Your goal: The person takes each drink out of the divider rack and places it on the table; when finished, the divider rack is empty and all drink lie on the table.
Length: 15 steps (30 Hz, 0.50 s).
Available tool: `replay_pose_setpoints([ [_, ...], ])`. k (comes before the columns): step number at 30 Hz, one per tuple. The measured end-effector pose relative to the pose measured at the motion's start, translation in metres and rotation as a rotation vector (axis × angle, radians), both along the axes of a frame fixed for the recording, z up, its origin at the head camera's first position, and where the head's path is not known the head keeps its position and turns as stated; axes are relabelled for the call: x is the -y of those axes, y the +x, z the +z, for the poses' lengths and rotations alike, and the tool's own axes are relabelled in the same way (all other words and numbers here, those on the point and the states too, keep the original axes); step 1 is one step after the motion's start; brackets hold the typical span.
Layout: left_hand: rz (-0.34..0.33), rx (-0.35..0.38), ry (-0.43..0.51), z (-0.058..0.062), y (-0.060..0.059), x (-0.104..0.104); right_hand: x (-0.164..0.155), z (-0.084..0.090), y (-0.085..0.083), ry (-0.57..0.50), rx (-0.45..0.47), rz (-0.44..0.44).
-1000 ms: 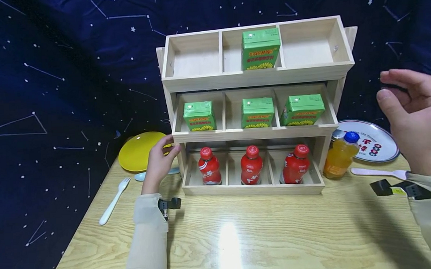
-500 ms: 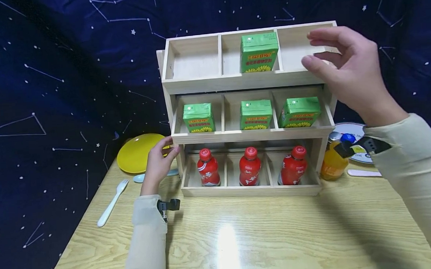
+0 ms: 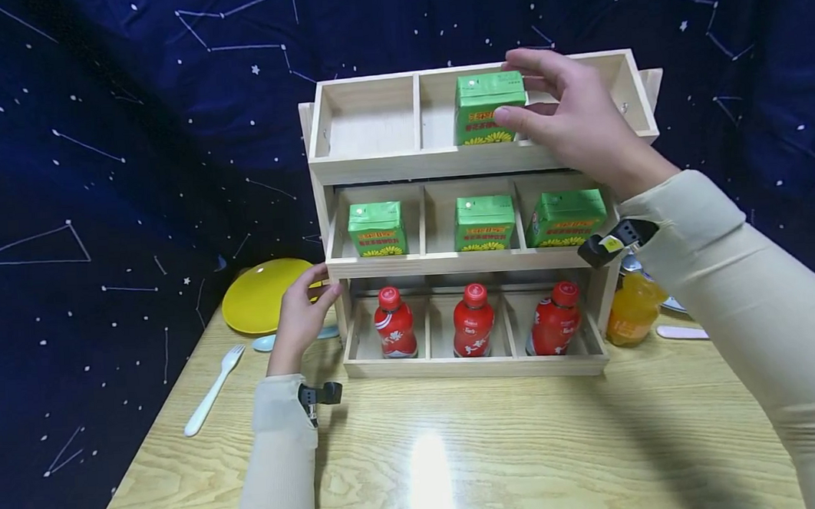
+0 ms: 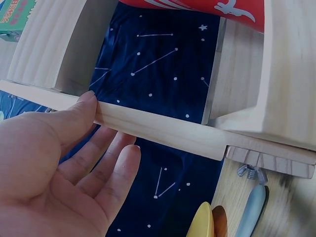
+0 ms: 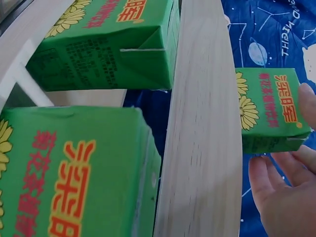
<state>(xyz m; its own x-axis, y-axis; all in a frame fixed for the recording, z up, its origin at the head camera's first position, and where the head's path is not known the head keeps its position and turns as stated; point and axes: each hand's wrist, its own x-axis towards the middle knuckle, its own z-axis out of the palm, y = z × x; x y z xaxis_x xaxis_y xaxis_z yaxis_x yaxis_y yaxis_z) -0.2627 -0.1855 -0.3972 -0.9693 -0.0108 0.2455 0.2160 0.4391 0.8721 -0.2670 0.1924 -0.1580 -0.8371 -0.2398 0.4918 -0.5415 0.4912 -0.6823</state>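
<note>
my right hand (image 3: 573, 119) curls round the green carton (image 3: 488, 106) in the rack's (image 3: 375, 160) top middle compartment; i'd lift it straight up, while my left hand (image 3: 301, 315), fingers straight, braces the rack's side

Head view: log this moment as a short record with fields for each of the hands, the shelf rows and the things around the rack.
Right hand: thumb and fingers on the green carton in the top row's middle compartment
Left hand: open, resting on the left side of the wooden rack
Middle row: three green cartons, one per compartment
Bottom row: three red bottles
Left of rack: yellow plate, white fork
Right of rack: orange bottle
</note>
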Motion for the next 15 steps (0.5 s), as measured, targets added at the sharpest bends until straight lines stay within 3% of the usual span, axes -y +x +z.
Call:
replay_pose_setpoints([
  [5,0.000,0.007,-0.008,0.001,0.000,-0.001,0.005,0.000,-0.008,0.044,-0.037,-0.047],
  [15,-0.010,-0.037,0.006,-0.001,0.000,0.001,0.015,0.000,-0.007,-0.010,-0.151,-0.106],
])
